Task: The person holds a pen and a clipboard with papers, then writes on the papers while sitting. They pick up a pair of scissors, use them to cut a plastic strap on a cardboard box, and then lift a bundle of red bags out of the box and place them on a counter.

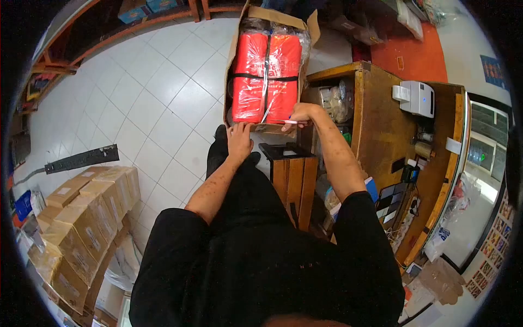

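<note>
An open cardboard box (231, 65) stands before me with its flaps up. Inside lie two bright red packs (250, 82) in shiny transparent plastic, with black bands crossing over them. My left hand (239, 143) has its fingers curled over the box's near edge. At the near right corner, my right hand (302, 115) is closed around a thin white object (289, 121) with a bit of blue near the fingers; its kind cannot be made out. That object points left across the near end of the right-hand pack.
Wooden shelving (376, 109) stands close on my right, with a white label printer (419, 98) on it. A wooden stool (289, 174) is below my right forearm. Stacked taped cartons (81, 223) are at lower left. White floor tiles (163, 98) stretch leftward.
</note>
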The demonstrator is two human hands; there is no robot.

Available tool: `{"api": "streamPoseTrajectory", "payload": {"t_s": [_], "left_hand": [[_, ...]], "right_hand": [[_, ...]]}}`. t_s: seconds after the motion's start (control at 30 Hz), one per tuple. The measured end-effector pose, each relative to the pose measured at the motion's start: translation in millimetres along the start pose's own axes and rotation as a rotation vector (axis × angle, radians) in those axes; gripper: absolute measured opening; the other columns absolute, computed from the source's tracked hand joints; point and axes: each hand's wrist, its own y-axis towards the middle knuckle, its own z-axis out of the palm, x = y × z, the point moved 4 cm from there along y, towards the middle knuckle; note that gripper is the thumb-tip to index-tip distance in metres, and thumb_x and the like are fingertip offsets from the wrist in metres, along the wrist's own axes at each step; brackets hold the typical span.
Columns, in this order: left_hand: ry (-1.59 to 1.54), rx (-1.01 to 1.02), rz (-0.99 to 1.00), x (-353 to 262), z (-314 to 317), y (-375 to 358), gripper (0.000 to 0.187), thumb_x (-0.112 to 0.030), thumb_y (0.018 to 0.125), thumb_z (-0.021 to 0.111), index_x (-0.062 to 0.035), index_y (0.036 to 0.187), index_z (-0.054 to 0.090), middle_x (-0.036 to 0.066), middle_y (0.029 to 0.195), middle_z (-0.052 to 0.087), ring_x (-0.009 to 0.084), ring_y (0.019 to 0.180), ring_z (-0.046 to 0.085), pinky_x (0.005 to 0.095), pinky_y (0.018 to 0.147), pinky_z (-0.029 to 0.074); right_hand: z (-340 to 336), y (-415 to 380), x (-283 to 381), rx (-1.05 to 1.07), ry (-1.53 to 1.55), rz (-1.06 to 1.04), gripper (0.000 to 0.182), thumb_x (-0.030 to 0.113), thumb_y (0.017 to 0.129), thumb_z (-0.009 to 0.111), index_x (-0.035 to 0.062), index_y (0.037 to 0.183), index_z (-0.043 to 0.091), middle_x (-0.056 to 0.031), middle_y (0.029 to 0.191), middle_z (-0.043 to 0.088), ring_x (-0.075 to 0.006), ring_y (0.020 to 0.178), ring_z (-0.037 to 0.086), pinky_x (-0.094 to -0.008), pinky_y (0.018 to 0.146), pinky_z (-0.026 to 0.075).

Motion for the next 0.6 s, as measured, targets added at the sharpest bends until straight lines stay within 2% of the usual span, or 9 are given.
{"api": "streamPoseTrajectory", "payload": {"t_s": [0.07, 0.33, 0.4, 0.5, 0.53, 0.57, 0.6], "left_hand": [[-0.020, 0.007, 0.001, -1.6, -2.1, -1.4, 0.056, -0.007, 0.062, 0.069, -0.0104, 0.116, 0.054, 0.006, 0.111, 0.052, 0.0238, 0.110, 0.048, 0.0418, 0.096, 0.033], [-0.005, -0.068, -0.018, -3.6, -3.6, -9.1, 0.047, -0.006, 0.067, 0.065, -0.0104, 0.113, 0.056, 0.007, 0.106, 0.054, 0.0239, 0.106, 0.050, 0.0425, 0.095, 0.033], [-0.005, -0.089, -0.007, -3.6, -0.1, -14.2, 0.043, -0.007, 0.069, 0.064, -0.0103, 0.111, 0.057, 0.007, 0.105, 0.054, 0.0238, 0.105, 0.050, 0.0429, 0.095, 0.033], [0.004, 0.182, -0.034, 16.9, 35.8, -67.7, 0.026, -0.010, 0.070, 0.065, -0.0092, 0.095, 0.059, 0.007, 0.103, 0.056, 0.0262, 0.109, 0.049, 0.0456, 0.093, 0.034], [-0.026, 0.255, -0.027, 19.8, 38.2, -93.8, 0.020, -0.012, 0.071, 0.065, -0.0093, 0.090, 0.059, 0.008, 0.100, 0.057, 0.0267, 0.109, 0.049, 0.0461, 0.093, 0.033], [-0.022, 0.248, -0.018, 17.1, 27.3, -97.5, 0.020, -0.012, 0.071, 0.065, -0.0093, 0.090, 0.059, 0.008, 0.100, 0.057, 0.0267, 0.109, 0.049, 0.0461, 0.093, 0.033], [-0.053, 0.257, -0.017, 13.8, 13.1, -92.9, 0.021, -0.014, 0.071, 0.066, -0.0093, 0.090, 0.060, 0.010, 0.095, 0.058, 0.0283, 0.104, 0.052, 0.0462, 0.090, 0.036]], "right_hand": [[-0.5, 2.4, 2.4, 0.014, 0.001, 0.008, 0.053, 0.053, 0.057, 0.082, 0.0049, 0.058, 0.059, -0.0051, 0.054, 0.055, -0.0156, 0.046, 0.050, -0.0304, 0.044, 0.039], [18.1, 27.4, 21.2, 0.082, 0.048, -0.018, 0.054, 0.053, 0.056, 0.082, 0.0044, 0.058, 0.059, -0.0053, 0.053, 0.054, -0.0163, 0.045, 0.050, -0.0309, 0.042, 0.039], [17.6, 23.5, 27.9, -0.022, -0.026, -0.064, 0.049, 0.046, 0.060, 0.082, 0.0033, 0.057, 0.059, -0.0061, 0.055, 0.057, -0.0156, 0.046, 0.052, -0.0304, 0.043, 0.040], [24.5, 24.3, 29.3, 0.028, 0.053, -0.125, 0.042, 0.038, 0.064, 0.083, 0.0029, 0.057, 0.060, -0.0068, 0.058, 0.060, -0.0142, 0.048, 0.054, -0.0293, 0.045, 0.042], [20.6, 8.6, 36.6, 0.043, -0.004, -0.084, 0.036, 0.033, 0.066, 0.083, 0.0033, 0.061, 0.064, -0.0058, 0.060, 0.062, -0.0129, 0.049, 0.055, -0.0273, 0.047, 0.044], [23.2, 2.5, 31.3, 0.032, -0.003, -0.086, 0.036, 0.033, 0.066, 0.083, 0.0033, 0.061, 0.064, -0.0058, 0.060, 0.062, -0.0129, 0.049, 0.055, -0.0273, 0.047, 0.044], [23.3, -6.3, 20.4, -0.018, 0.112, -0.179, 0.036, 0.035, 0.066, 0.082, 0.0028, 0.065, 0.066, -0.0051, 0.061, 0.062, -0.0121, 0.049, 0.055, -0.0272, 0.047, 0.044]]}}
